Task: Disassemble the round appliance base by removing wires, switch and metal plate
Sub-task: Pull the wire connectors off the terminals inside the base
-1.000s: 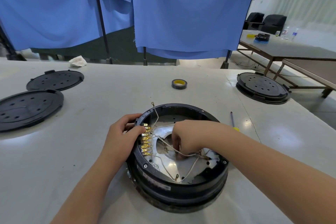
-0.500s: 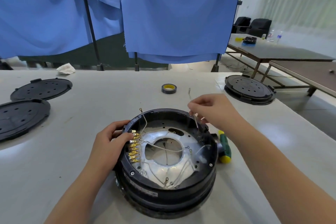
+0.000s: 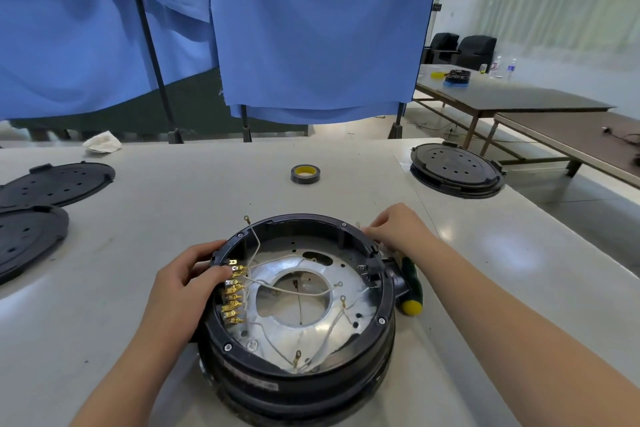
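Inside round base (image 3: 301,381), loose wires (image 3: 294,291).

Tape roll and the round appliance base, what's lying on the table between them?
Head view: only bare table between the tape roll and the round appliance base. One loose wire end pokes above the base's far rim.

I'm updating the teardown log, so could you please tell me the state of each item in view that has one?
Round appliance base: upright on table, open at top, inside exposed.
Metal plate: still seated inside.
Wires: loose across the plate, one end sticking up.
Brass terminals: still in their row.
Left hand: grips the base rim.
Right hand: pinches a thin wire at the far rim.
Screwdriver: lying beside the base.
Tape roll: lying flat.
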`<state>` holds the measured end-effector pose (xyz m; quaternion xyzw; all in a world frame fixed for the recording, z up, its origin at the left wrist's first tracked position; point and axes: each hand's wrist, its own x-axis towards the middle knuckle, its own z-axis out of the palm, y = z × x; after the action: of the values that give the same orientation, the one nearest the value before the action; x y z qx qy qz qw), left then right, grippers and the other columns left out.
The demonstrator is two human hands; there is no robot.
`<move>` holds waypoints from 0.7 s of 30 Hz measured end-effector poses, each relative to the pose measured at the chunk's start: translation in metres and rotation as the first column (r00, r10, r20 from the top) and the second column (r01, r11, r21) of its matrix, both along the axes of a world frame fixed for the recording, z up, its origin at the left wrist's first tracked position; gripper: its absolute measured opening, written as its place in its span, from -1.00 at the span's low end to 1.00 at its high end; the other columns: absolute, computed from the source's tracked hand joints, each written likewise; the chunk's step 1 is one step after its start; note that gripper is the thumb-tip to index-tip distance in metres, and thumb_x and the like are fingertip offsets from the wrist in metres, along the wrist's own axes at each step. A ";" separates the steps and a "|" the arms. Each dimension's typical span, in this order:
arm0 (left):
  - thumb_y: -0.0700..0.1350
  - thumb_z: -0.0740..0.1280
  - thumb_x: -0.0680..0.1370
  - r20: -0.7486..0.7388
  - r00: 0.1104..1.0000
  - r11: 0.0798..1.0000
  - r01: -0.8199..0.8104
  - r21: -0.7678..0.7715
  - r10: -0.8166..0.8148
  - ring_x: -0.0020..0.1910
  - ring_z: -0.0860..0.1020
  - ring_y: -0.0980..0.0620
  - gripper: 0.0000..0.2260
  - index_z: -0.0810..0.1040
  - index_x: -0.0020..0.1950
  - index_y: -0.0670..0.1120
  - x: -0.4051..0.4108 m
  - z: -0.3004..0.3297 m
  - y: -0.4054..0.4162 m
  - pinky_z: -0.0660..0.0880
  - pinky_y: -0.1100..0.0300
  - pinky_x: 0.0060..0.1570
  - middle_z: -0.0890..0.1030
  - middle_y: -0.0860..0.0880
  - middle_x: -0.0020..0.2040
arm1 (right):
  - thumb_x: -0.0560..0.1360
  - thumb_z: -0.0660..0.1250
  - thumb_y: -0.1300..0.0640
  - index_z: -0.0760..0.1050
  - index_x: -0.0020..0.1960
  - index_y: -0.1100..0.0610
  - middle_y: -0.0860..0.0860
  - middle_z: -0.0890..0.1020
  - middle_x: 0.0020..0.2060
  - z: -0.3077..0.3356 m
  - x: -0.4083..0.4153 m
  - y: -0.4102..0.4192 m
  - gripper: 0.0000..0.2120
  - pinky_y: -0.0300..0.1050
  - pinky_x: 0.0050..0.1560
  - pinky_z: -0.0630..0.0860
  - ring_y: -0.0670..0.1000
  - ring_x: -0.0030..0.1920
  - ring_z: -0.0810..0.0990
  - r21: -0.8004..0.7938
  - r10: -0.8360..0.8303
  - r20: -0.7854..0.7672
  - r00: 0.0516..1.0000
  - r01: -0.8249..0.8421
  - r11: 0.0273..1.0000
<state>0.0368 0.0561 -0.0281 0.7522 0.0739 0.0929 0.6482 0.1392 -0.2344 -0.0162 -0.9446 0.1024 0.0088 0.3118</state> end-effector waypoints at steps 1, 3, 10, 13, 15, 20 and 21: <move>-0.32 0.36 0.46 0.001 1.000 1.000 0.002 0.003 -0.002 -0.26 0.65 0.03 -0.68 0.66 -0.04 0.12 0.000 0.000 0.000 0.51 0.15 -0.25 0.70 -0.02 -0.19 | 0.42 0.45 -0.03 0.65 -0.30 0.16 -0.01 0.54 -0.53 -0.001 0.000 0.001 -0.73 -0.17 -0.33 0.46 -0.03 -0.47 0.47 -0.035 0.007 -0.002 1.000 -0.007 0.999; -0.32 0.36 0.46 -0.002 1.000 1.000 0.000 0.000 0.000 -0.28 0.65 0.05 -0.67 0.66 -0.07 0.14 0.000 0.000 0.000 0.51 0.15 -0.27 0.70 -0.02 -0.20 | 0.42 0.44 -0.10 0.59 -0.33 0.10 -0.05 0.52 -0.51 -0.003 -0.002 0.003 -0.70 -0.19 -0.33 0.42 -0.03 -0.43 0.48 -0.086 0.022 0.014 1.000 -0.020 0.996; -0.32 0.36 0.46 -0.011 1.000 1.000 -0.001 -0.031 0.000 -0.31 0.65 0.09 -0.69 0.66 -0.04 0.10 -0.001 0.003 -0.003 0.50 0.28 -0.35 0.70 0.00 -0.21 | 0.46 0.40 0.06 0.61 -0.08 -0.07 -0.18 0.64 -0.14 0.034 -0.040 0.029 -0.94 -0.22 -0.06 0.52 -0.16 -0.17 0.57 -0.028 0.215 0.383 0.898 -0.221 0.975; -0.33 0.36 0.47 -0.012 1.000 0.999 -0.009 -0.045 0.008 -0.34 0.64 0.16 -0.70 0.65 -0.03 0.08 -0.001 0.004 -0.003 0.49 0.37 -0.42 0.69 0.00 -0.20 | 0.45 0.42 0.10 0.62 -0.08 -0.10 -0.23 0.61 -0.20 0.049 -0.061 0.060 -0.89 -0.37 -0.14 0.46 -0.22 -0.18 0.55 -0.112 0.546 0.294 0.785 -0.538 0.835; -0.34 0.36 0.46 -0.006 1.000 0.999 -0.012 -0.053 0.012 -0.37 0.63 0.19 -0.69 0.65 -0.05 0.08 -0.001 0.005 -0.003 0.48 0.40 -0.44 0.68 -0.01 -0.20 | 0.44 0.40 0.15 0.63 -0.08 -0.08 -0.21 0.59 -0.21 0.048 -0.066 0.082 -0.86 -0.32 -0.18 0.47 -0.20 -0.19 0.55 -0.249 0.724 0.090 0.684 -0.688 0.681; -0.33 0.37 0.45 -0.002 1.000 0.999 -0.006 -0.046 0.005 -0.29 0.65 0.17 -0.68 0.66 -0.09 0.12 -0.001 0.005 -0.003 0.51 0.37 -0.36 0.70 0.03 -0.20 | 0.40 0.27 0.35 0.63 -0.10 0.05 -0.06 0.58 -0.34 0.037 -0.059 0.109 -0.74 -0.23 -0.42 0.30 -0.02 -0.34 0.52 -0.510 0.756 -0.365 0.543 -0.796 0.326; -0.32 0.37 0.45 -0.003 1.000 0.999 -0.006 -0.042 0.006 -0.26 0.65 0.14 -0.68 0.66 -0.10 0.13 -0.001 0.005 -0.002 0.51 0.33 -0.32 0.70 0.03 -0.18 | 0.40 0.26 0.34 0.63 -0.09 0.06 -0.05 0.59 -0.35 0.038 -0.058 0.110 -0.74 -0.23 -0.44 0.28 -0.03 -0.37 0.51 -0.506 0.746 -0.399 0.533 -0.806 0.305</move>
<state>0.0361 0.0537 -0.0235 0.7382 0.0791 0.0924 0.6635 0.0815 -0.1243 0.0214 -0.9169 -0.3552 0.1640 -0.0785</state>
